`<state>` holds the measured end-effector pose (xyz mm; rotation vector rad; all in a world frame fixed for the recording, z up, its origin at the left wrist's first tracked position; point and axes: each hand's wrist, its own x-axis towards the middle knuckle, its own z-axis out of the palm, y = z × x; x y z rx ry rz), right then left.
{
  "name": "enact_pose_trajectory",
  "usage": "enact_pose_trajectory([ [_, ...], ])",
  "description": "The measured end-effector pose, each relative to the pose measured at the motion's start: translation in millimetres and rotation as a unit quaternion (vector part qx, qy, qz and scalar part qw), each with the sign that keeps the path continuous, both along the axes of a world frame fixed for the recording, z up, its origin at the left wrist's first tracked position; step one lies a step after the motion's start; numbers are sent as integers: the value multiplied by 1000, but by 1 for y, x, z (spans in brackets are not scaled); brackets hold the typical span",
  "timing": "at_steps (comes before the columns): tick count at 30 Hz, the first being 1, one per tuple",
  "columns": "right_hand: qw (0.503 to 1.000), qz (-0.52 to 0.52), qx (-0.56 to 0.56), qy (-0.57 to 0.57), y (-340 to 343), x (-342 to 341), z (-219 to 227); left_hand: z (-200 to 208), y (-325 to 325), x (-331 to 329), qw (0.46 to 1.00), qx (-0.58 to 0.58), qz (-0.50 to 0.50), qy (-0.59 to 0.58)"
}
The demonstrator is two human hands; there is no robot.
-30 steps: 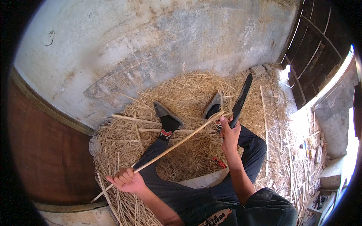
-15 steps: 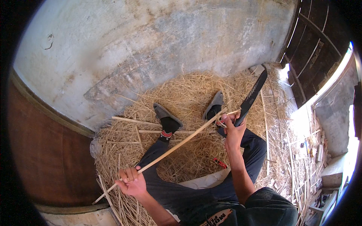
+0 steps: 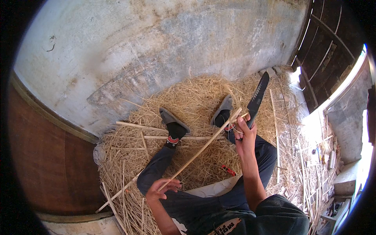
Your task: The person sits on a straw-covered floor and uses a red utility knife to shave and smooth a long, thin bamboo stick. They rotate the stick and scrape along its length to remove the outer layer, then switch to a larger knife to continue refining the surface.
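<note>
My left hand [image 3: 161,189] loosely holds the lower end of a long pale bamboo strip [image 3: 199,152], some of its fingers stretched out. From there the strip slants up to the right, its far end by my right hand [image 3: 246,132]. That hand is closed around the handle of a large black knife [image 3: 258,95], whose blade points up and has a row of patterned marks. Thin curled shavings [image 3: 231,127] hang by the right fingers next to a short pale piece. Whether the right fingers also touch the long strip is hard to tell.
Straw-like shavings [image 3: 196,90] cover the ground between my feet and the stained wall [image 3: 164,47]. Several loose strips [image 3: 141,125] lie around my legs. A small red object [image 3: 228,170] rests between my thighs. A brown panel [image 3: 55,156] stands at left, dark slats [image 3: 327,51] at right.
My left hand has moved right and slid toward the strip's lower end, its grip looser. The strip is now steeper. The knife has swung a little left and more upright.
</note>
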<state>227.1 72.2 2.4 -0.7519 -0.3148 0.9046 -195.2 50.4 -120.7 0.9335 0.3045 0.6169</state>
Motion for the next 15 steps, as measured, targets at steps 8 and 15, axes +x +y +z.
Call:
enact_pose_trajectory([
  [8,999,17,45,16,-7,-5,13,54,13,68,915,132,-26,379],
  [15,999,1,-5,-45,-14,-19,28,71,7,141,888,250,113,370],
])
